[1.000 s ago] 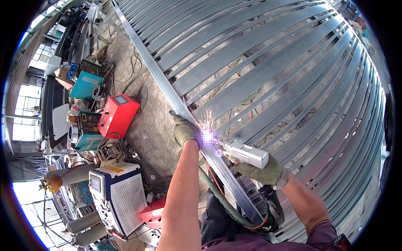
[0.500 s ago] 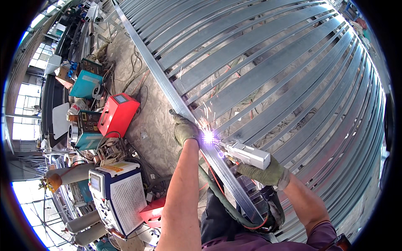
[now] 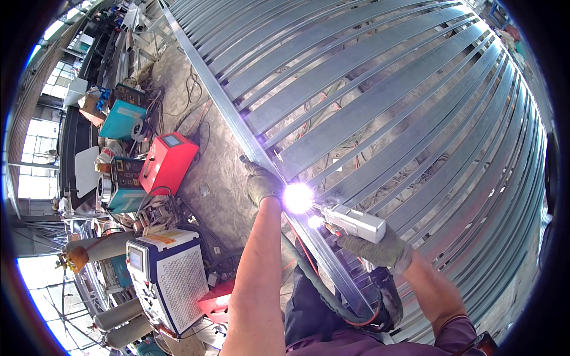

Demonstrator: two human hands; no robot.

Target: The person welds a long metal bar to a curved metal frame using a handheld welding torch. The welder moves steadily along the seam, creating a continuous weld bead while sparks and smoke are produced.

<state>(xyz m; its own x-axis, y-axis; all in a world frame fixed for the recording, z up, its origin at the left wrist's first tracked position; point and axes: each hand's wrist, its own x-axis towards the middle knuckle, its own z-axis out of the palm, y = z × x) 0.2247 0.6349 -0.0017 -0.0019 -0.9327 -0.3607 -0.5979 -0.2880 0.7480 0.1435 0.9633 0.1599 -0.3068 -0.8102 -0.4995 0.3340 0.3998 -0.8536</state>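
Head view: welding gun (image 3: 356, 223) nudged slightly toward frame's near end since earlier frame; glare (image 3: 298, 197) bigger. Right hand (image 3: 380, 248) wrapped round welding gun, nozzle at rail (image 3: 337, 270) along frame's left edge. Left hand (image 3: 263, 183) against rail's outer edge, right beside glare; whether gripping, cannot tell. Risks, as judged: heat scorching left glove; nozzle straying, glare hiding contact; hose (image 3: 325, 295) tugging welding gun off line.

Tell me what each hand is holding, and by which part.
The right hand holds the welding gun at its rear, under the boxy body. The left hand is on the edge rail; whether it grips cannot be told.
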